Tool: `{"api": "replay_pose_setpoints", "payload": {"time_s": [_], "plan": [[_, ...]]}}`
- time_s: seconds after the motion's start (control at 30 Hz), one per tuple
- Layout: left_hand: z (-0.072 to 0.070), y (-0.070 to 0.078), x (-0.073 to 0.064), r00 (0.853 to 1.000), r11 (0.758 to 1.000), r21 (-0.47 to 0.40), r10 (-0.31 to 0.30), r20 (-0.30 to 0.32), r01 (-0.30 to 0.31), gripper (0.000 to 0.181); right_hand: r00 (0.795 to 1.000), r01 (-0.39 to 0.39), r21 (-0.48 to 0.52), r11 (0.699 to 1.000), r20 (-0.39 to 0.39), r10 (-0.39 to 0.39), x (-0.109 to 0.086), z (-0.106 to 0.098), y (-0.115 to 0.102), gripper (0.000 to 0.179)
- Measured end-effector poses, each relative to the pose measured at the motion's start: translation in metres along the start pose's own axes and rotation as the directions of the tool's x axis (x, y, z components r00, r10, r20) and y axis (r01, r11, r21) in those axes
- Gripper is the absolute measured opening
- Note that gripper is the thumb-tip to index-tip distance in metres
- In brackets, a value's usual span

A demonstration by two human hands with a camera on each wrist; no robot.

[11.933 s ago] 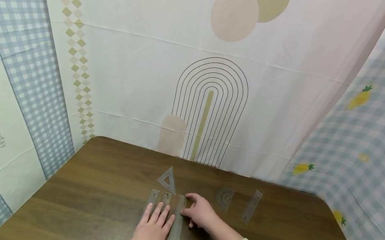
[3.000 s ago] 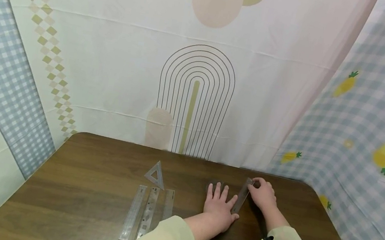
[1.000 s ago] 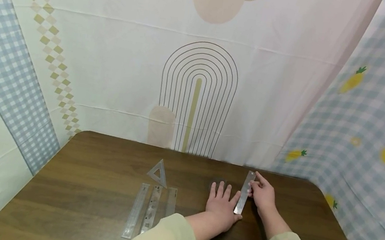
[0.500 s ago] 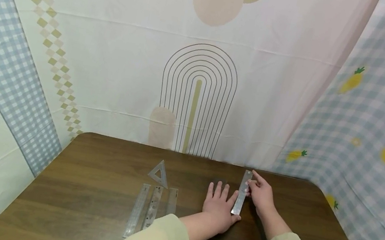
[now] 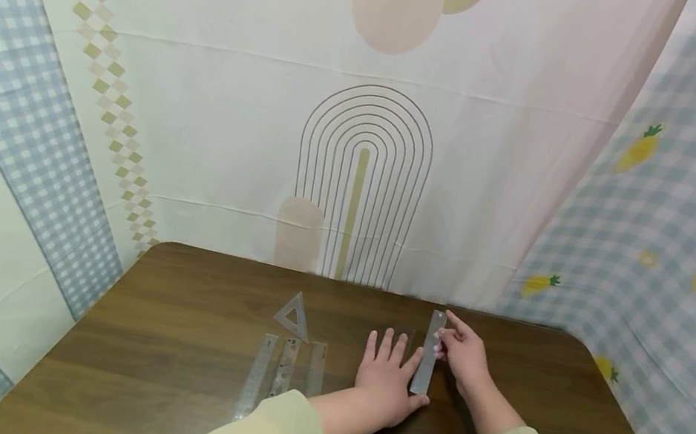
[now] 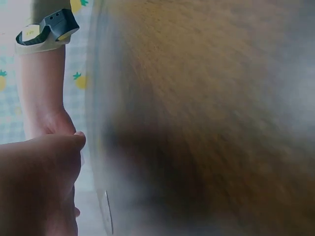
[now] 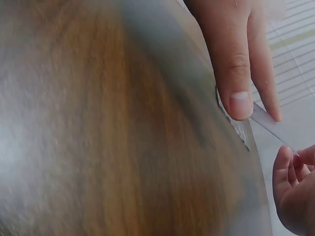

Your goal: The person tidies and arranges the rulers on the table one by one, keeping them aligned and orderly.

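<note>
My right hand [image 5: 463, 353] grips a clear straight ruler [image 5: 428, 360] by its far right side, thumb and fingers at the edge. In the right wrist view, the ruler [image 7: 269, 123] shows between the thumb and a finger of the right hand [image 7: 230, 54]. My left hand [image 5: 386, 386] lies palm down with fingers spread, just left of the ruler; its thumb is by the near end. A clear protractor [image 5: 411, 339] is mostly hidden beyond the left fingers. The left wrist view shows the left hand [image 6: 37, 182] close up, the table blurred.
A clear set square [image 5: 297, 318] lies left of the hands on the brown table [image 5: 181, 342]. Nearer, three rulers lie side by side: a left ruler [image 5: 257, 376], a middle ruler [image 5: 285, 369] and a right ruler [image 5: 317, 366], partly behind the left sleeve [image 5: 283, 425]. Patterned cloth hangs behind.
Both hands have moved right from the three rulers, where they were earlier. Over the last second the right hand has slid its ruler left, and the left hand has shifted slightly left too.
</note>
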State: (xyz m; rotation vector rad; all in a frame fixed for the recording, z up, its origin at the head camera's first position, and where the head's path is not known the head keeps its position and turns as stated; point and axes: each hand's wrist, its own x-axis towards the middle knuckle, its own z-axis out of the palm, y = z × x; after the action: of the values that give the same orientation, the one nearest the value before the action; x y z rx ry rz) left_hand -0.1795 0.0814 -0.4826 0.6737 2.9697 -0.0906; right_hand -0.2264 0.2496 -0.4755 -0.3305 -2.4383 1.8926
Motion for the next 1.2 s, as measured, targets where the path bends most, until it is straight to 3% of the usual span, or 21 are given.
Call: {"api": "replay_pose_setpoints", "payload": {"time_s": [0.57,1.03,1.2], "plan": [[-0.009,-0.033,-0.038,0.999,0.999,-0.031,0.008,-0.042,-0.009,0.085,0.995,-0.015,0.096,0.995,0.102,0.005,-0.016,0.032,-0.012,0.051],[-0.003,-0.057,-0.069,0.999,1.000,-0.018,0.005,-0.044,-0.006,0.093,0.986,-0.048,0.092,0.995,0.165,0.033,-0.032,0.069,-0.015,0.049],[0.000,-0.065,-0.080,1.000,1.000,-0.021,-0.004,-0.015,0.004,0.094,0.981,-0.058,0.098,0.994,0.189,0.039,-0.038,0.082,-0.012,0.049]]}}
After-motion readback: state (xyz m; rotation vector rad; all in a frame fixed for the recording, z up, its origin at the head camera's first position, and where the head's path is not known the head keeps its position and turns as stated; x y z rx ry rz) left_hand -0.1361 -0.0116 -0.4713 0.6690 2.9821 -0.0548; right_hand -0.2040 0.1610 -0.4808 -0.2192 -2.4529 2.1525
